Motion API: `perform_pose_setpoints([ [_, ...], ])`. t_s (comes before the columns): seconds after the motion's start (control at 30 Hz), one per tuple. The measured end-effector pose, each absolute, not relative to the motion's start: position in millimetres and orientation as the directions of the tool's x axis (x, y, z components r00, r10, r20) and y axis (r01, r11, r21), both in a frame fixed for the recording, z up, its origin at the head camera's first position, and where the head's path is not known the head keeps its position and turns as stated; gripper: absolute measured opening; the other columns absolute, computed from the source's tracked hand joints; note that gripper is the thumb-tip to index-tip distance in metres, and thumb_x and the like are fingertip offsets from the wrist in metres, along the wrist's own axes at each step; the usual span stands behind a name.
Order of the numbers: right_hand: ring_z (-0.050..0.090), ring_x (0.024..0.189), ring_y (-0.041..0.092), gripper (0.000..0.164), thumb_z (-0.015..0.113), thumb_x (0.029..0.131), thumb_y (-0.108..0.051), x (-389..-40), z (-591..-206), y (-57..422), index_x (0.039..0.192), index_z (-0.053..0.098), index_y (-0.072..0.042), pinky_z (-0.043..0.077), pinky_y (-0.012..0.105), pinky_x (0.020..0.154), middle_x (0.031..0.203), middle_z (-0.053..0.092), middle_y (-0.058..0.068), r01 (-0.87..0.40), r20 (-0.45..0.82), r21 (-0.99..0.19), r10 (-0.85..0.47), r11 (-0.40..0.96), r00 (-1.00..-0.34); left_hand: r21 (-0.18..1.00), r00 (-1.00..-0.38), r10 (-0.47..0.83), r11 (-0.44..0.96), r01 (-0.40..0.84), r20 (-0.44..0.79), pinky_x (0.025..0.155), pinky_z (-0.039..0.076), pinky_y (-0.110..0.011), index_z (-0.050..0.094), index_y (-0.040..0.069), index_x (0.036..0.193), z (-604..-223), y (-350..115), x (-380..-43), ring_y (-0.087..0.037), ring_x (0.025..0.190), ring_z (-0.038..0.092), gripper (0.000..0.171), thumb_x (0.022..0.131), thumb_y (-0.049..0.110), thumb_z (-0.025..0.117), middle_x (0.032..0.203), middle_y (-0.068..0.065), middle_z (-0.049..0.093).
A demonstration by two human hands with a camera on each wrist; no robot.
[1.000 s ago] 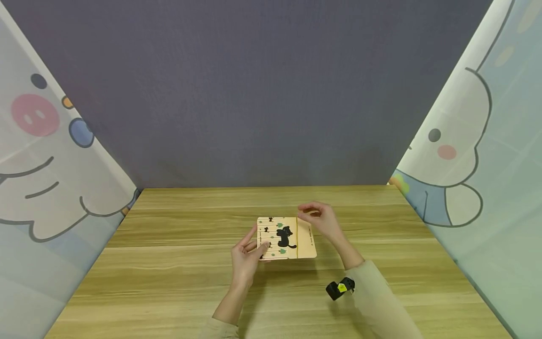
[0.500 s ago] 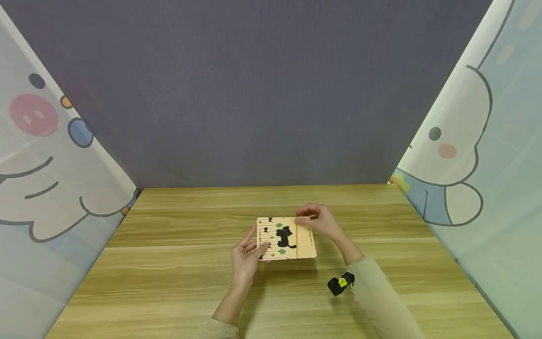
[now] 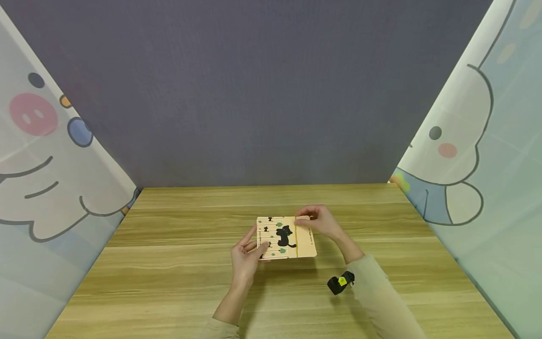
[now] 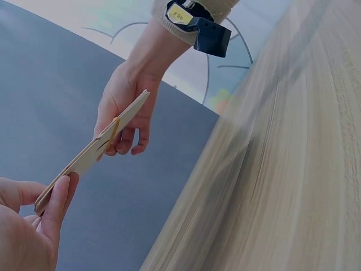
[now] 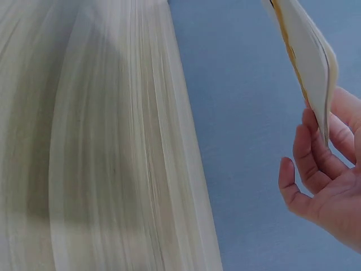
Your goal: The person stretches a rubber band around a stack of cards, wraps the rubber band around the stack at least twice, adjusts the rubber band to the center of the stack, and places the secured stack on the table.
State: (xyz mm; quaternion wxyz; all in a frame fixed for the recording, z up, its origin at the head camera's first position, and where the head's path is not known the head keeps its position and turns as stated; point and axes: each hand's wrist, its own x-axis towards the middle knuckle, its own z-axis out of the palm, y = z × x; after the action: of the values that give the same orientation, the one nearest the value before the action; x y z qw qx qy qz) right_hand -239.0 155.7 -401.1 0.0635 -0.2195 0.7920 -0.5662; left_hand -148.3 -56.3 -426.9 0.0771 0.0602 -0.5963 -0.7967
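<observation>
The cat-print notebook (image 3: 284,238) is held above the desk (image 3: 169,263): the left hand (image 3: 245,260) grips its left end, the right hand (image 3: 322,221) pinches its far edge by the yellow band (image 3: 297,242).

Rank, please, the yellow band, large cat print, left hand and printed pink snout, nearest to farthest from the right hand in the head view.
1. Yellow band: at right fingertips.
2. Large cat print: left of band.
3. Left hand: lower left.
4. Pink snout: far left.
</observation>
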Motion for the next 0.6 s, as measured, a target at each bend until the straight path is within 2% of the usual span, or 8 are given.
perform_pose_setpoints([
  [0.17, 0.060, 0.077, 0.016, 0.025, 0.070, 0.076, -0.015, -238.0, -405.7, 151.2, 0.095, 0.066, 0.002, 0.053, 0.025, 0.061, 0.095, 0.063, 0.013, -0.255, 0.134, -0.928, -0.395, 0.271, -0.909, 0.962, -0.984, -0.177, -0.266, 0.061, 0.014, 0.055, 0.054, -0.045, 0.049, 0.004, 0.125, -425.0, -53.5, -147.1, -0.026, 0.065, 0.064, 0.055, 0.074, -0.010, 0.064, 0.086, -0.027, 0.063],
  [0.4, 0.057, 0.076, 0.016, 0.024, 0.068, 0.078, -0.009, -226.7, -390.3, 144.0, 0.097, 0.064, 0.005, 0.046, 0.020, 0.053, 0.098, 0.063, 0.016, -0.248, 0.132, -0.925, -0.370, 0.287, -0.920, 0.964, -0.983, -0.183, -0.262, 0.046, -0.003, 0.055, 0.055, -0.042, 0.049, 0.004, 0.125, -426.5, -53.7, -147.8, -0.026, 0.064, 0.065, 0.054, 0.075, -0.009, 0.064, 0.087, -0.026, 0.063],
  [0.6, 0.060, 0.078, 0.017, 0.026, 0.065, 0.081, -0.018, -239.4, -401.3, 155.1, 0.099, 0.064, 0.001, 0.053, 0.027, 0.062, 0.094, 0.064, 0.011, -0.287, 0.162, -0.919, -0.404, 0.272, -0.900, 0.958, -0.983, -0.184, -0.282, 0.049, -0.004, 0.055, 0.055, -0.043, 0.050, 0.005, 0.126, -426.9, -56.4, -148.5, -0.026, 0.067, 0.065, 0.055, 0.075, -0.010, 0.064, 0.090, -0.026, 0.063],
])
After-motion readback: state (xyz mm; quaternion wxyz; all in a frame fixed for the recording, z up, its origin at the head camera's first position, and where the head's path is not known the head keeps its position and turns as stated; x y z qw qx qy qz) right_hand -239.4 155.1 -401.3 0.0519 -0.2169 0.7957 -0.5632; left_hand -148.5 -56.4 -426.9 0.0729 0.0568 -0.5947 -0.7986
